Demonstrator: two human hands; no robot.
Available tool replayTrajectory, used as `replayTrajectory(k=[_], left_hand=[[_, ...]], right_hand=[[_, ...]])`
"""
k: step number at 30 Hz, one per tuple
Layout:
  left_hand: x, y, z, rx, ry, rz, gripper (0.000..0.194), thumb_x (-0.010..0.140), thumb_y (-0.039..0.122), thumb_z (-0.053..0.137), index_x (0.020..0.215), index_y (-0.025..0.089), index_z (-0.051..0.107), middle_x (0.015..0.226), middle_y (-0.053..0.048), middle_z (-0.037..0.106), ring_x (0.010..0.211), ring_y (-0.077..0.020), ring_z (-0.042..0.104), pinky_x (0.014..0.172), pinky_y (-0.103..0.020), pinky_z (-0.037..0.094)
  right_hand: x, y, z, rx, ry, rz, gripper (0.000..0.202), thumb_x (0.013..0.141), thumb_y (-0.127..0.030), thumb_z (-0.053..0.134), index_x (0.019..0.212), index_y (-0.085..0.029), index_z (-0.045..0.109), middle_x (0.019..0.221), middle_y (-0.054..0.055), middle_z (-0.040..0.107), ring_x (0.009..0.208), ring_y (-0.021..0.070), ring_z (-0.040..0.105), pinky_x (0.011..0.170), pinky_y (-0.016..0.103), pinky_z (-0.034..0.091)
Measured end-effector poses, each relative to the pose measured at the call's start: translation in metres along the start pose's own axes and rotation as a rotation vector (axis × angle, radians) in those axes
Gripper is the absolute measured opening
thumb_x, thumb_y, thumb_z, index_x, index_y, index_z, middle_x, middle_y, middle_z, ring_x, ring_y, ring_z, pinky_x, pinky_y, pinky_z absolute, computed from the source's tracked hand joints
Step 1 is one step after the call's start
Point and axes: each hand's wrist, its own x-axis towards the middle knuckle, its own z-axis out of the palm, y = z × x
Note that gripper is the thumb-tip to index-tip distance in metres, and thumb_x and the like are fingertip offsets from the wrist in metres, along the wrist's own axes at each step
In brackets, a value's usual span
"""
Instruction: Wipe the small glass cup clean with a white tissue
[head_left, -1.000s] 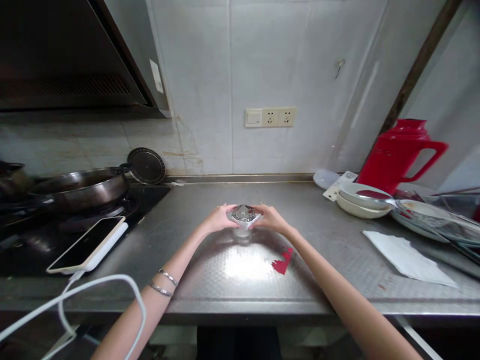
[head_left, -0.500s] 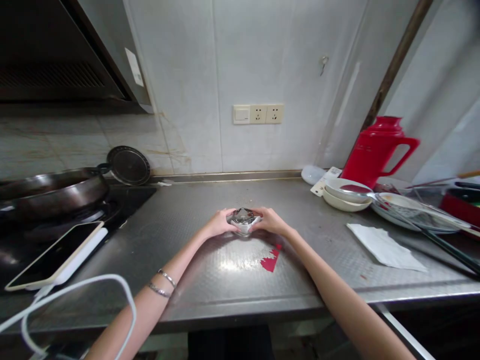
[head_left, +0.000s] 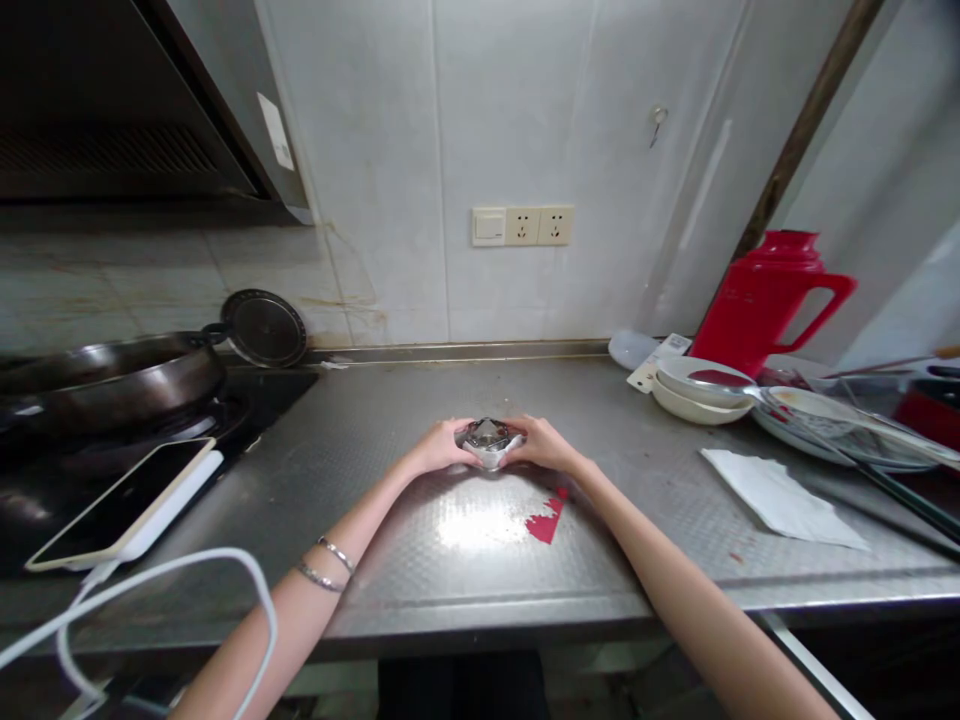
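You've got L hand (head_left: 444,446) & R hand (head_left: 543,444) gripping the glass-like dish (head_left: 489,457) from opp. sides, at approx. mid-width of the table (head_left: 375,400), prob. a steadying step, so next move likely needs even pressure w/ both.

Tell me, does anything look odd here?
Yes: the red scrap nearer the camera than the right hand has a ragged edge, as if torn. A phone lies over the black cooktop, an unusual spot.
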Motion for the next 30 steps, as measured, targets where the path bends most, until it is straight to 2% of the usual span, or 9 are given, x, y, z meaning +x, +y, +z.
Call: replayTrajectory(k=[8, 23, 28, 30], left_hand=[[-0.001, 0.000, 0.000, -0.067, -0.024, -0.006, 0.063, 0.053, 0.026, 0.080, 0.113, 0.017, 0.062, 0.110, -0.005, 0.068, 0.100, -0.0233, 0.062, 0.091, -0.033, 0.045], [-0.001, -0.005, 0.001, -0.017, 0.002, -0.001, 0.068, 0.053, 0.030, 0.082, 0.116, 0.017, 0.060, 0.114, -0.007, 0.066, 0.103, -0.0243, 0.061, 0.091, -0.033, 0.044], [-0.003, -0.004, 0.000, 0.069, 0.010, -0.014, 0.073, 0.055, 0.033, 0.080, 0.122, 0.015, 0.056, 0.120, -0.012, 0.062, 0.108, -0.0262, 0.059, 0.095, -0.037, 0.043], [-0.003, -0.003, 0.000, 0.113, 0.014, -0.015, 0.075, 0.056, 0.034, 0.079, 0.124, 0.014, 0.054, 0.123, -0.014, 0.060, 0.111, -0.0278, 0.057, 0.097, -0.039, 0.041]], right_hand=[[-0.001, 0.003, 0.004, -0.027, 0.010, 0.001, 0.069, 0.053, -0.048, 0.081, 0.114, -0.021, 0.064, 0.106, 0.008, 0.068, 0.099, 0.0260, 0.060, 0.085, 0.033, 0.044], [-0.002, 0.005, 0.007, -0.035, 0.006, -0.002, 0.067, 0.055, -0.047, 0.079, 0.115, -0.021, 0.064, 0.104, 0.008, 0.068, 0.098, 0.0260, 0.060, 0.086, 0.035, 0.044], [-0.004, 0.006, -0.003, -0.041, 0.001, 0.058, 0.072, 0.052, -0.047, 0.081, 0.116, -0.019, 0.062, 0.113, 0.011, 0.065, 0.107, 0.0275, 0.056, 0.091, 0.037, 0.042], [-0.005, 0.008, -0.011, -0.018, 0.013, 0.108, 0.061, 0.055, -0.046, 0.079, 0.108, -0.018, 0.065, 0.107, 0.010, 0.067, 0.100, 0.0248, 0.060, 0.085, 0.033, 0.045]])
